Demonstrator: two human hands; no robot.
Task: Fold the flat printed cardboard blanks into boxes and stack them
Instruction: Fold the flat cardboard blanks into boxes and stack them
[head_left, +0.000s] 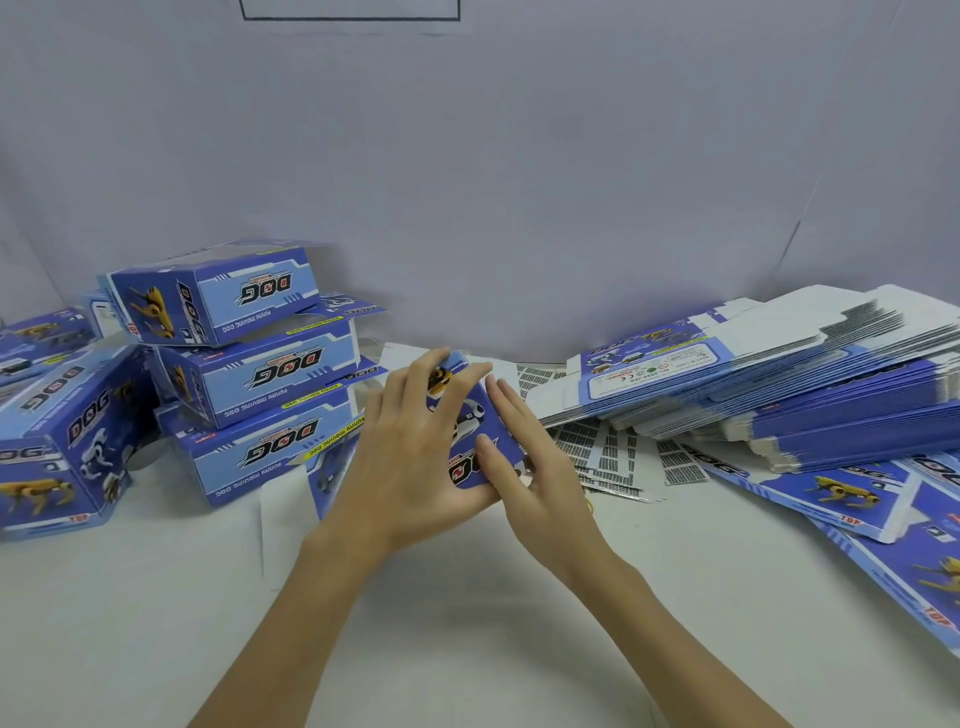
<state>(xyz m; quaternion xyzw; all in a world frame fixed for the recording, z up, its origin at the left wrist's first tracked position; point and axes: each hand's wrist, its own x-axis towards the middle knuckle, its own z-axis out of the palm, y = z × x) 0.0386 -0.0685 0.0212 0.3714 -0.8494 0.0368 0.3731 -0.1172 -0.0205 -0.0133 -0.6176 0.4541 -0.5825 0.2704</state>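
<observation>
Folding underway, head view: left hand (415, 447) grips the half-formed box (475, 431) mid-table (467, 597), right hand (524, 457) fingers straight, pressing its side. Stack of done boxes (249, 364) left, flat blanks (753, 384) right. Next, prob: tuck end flap w/ firm push, then stack.

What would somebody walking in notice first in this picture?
Probably the two hands at centre: the left hand and right hand press on a half-folded blue dog-print box between them. Left of them stand the folded boxes, three stacked, with more beside. On the right lies a thick pile of flat blanks, with loose ones spread on the white table.
</observation>
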